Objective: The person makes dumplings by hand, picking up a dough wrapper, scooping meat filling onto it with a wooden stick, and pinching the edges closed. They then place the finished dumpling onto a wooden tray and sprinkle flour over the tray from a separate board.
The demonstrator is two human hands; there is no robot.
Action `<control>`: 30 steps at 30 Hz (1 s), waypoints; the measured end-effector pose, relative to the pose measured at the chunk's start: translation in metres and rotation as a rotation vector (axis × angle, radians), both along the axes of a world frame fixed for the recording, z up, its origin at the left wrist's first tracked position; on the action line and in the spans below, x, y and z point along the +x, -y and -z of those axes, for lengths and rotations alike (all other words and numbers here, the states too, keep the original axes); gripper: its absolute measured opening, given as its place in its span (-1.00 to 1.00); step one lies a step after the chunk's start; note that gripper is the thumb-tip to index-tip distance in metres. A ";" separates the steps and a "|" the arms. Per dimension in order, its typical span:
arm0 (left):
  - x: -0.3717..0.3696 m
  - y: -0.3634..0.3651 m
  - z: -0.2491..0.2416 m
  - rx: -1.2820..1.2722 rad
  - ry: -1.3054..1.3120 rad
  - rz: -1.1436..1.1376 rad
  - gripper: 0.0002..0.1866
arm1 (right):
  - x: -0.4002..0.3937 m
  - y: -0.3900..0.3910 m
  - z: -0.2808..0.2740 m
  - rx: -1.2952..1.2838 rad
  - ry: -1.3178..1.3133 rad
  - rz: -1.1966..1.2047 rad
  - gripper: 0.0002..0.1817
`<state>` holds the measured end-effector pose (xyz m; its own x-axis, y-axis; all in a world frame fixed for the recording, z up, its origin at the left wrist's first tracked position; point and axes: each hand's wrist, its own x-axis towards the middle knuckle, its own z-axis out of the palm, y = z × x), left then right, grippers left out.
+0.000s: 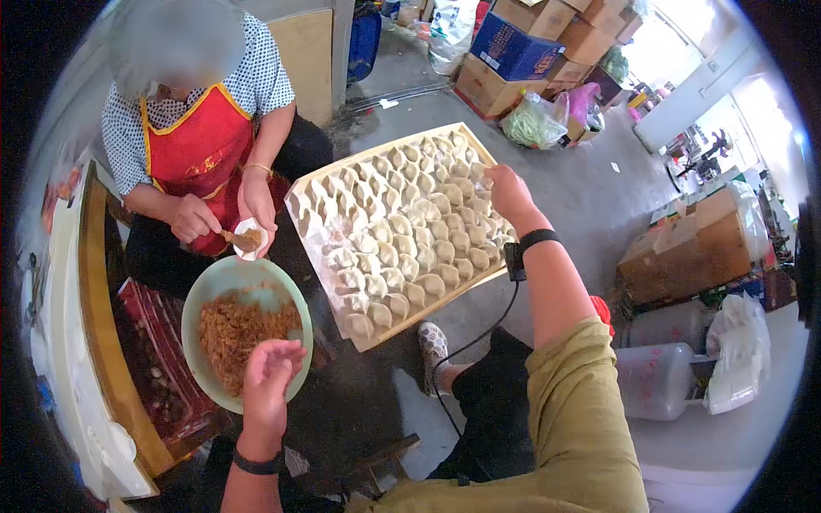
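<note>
The right hand (508,190) reaches over the far right edge of the dumpling tray (325,175), fingers curled on a dumpling (484,177). The left hand (269,369) hovers half-open, empty, above the green filling bowl (209,286).

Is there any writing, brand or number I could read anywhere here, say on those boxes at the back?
None can be read.
Blue cardboard box: pale print on its side, too blurred to read.
Brown cartons: no legible marks.
Red apron on the other person: a gold pattern, too blurred to tell whether it is lettering.
Dumpling tray, green bowl: no text.
</note>
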<state>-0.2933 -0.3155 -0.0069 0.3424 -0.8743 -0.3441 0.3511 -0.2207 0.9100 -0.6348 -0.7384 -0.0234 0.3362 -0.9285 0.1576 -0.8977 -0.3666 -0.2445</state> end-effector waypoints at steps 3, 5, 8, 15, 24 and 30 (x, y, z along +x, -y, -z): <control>0.000 0.006 -0.001 0.006 0.033 0.007 -0.77 | 0.003 0.006 0.007 0.007 -0.160 -0.067 -0.70; -0.001 0.008 0.000 0.003 0.041 0.008 -0.78 | 0.003 0.014 0.020 0.027 -0.177 -0.067 -0.70; -0.002 0.011 0.002 0.016 0.023 0.002 -0.78 | 0.005 0.012 0.021 -0.040 0.048 -0.152 -0.72; -0.001 0.010 0.003 0.028 -0.004 -0.010 -0.78 | 0.002 0.011 0.012 0.087 0.011 -0.080 -0.68; 0.002 0.004 -0.001 0.017 -0.015 -0.025 -0.78 | 0.000 0.013 0.018 0.195 0.027 -0.100 -0.63; 0.003 -0.003 -0.013 -0.012 0.054 -0.028 -0.78 | 0.000 0.004 0.001 0.021 0.088 -0.066 -0.66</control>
<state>-0.2900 -0.3129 0.0057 0.3849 -0.8678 -0.3142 0.3075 -0.2004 0.9302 -0.6346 -0.7421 -0.0246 0.3824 -0.9082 0.1702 -0.8466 -0.4182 -0.3291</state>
